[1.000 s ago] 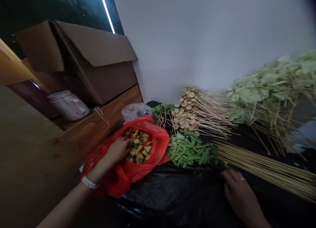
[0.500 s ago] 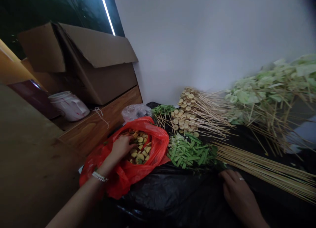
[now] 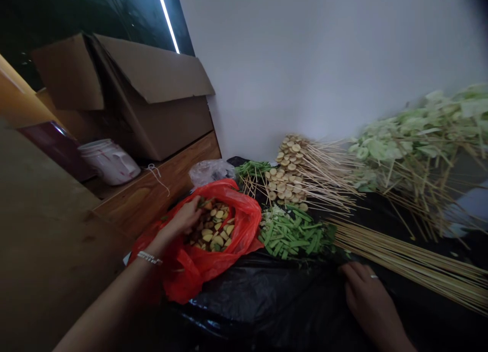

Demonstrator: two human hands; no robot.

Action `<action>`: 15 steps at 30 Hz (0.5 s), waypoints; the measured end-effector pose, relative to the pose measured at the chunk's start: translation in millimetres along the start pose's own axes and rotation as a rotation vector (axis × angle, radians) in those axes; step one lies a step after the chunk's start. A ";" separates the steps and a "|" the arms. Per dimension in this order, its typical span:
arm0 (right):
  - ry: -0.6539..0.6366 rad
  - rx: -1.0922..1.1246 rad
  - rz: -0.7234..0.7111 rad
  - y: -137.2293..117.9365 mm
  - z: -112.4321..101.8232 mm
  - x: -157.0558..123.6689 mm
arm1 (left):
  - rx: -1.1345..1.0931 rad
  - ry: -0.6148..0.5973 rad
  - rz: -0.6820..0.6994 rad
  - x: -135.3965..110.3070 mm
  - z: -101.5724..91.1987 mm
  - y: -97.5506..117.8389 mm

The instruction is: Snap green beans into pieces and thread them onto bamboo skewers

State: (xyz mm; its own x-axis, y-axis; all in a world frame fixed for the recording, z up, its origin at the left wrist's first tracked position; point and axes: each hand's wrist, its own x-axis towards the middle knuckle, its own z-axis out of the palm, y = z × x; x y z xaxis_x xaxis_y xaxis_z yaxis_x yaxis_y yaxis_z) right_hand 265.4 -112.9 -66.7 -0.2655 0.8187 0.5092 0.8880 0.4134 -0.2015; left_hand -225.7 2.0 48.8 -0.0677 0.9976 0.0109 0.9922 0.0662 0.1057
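Note:
My left hand [image 3: 187,217] is over the far left part of an open red plastic bag [image 3: 247,217], its fingers pinched together near a small green bit. Pale yellow cut vegetable pieces [image 3: 217,226] and a few red bits lie in the bag. My right hand [image 3: 371,298], with a ring, rests low on black plastic sheeting [image 3: 267,296]. Its fingers are bent and close together beside dark leafy greens; whatever is under the fingertips is hidden. Between the hands sits a pile of cut green pods [image 3: 293,235].
Skewered pale round slices [image 3: 287,184] and skewered green beans [image 3: 253,168] lie behind the pods. Bare bamboo skewers [image 3: 404,260] stretch right, below skewered cabbage leaves [image 3: 412,128]. A cardboard box [image 3: 168,123] and white plastic jar [image 3: 110,161] stand left, against a white wall [image 3: 305,62].
My left hand has drawn back left and slightly up from the pieces, uncovering more of them, and a green bit shows at its fingertips. My right hand stays almost still.

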 end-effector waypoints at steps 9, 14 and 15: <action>-0.010 -0.014 0.003 0.0 0.5 1.2 | 0.180 0.015 -0.187 20.2 -11.1 -36.5; 0.020 -0.030 0.006 0.3 1.7 0.8 | 0.149 -0.120 -0.117 30.8 0.7 -41.8; 0.015 -0.031 -0.001 0.4 1.7 0.6 | 0.135 -0.139 -0.111 30.0 0.6 -43.4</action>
State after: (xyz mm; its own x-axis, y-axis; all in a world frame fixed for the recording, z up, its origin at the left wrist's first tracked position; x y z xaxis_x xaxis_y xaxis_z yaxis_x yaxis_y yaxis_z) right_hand 265.0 -111.5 -67.9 -0.2609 0.8120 0.5222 0.8990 0.4014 -0.1750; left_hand -270.7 29.1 44.0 -0.1717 0.9763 -0.1314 0.9851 0.1684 -0.0359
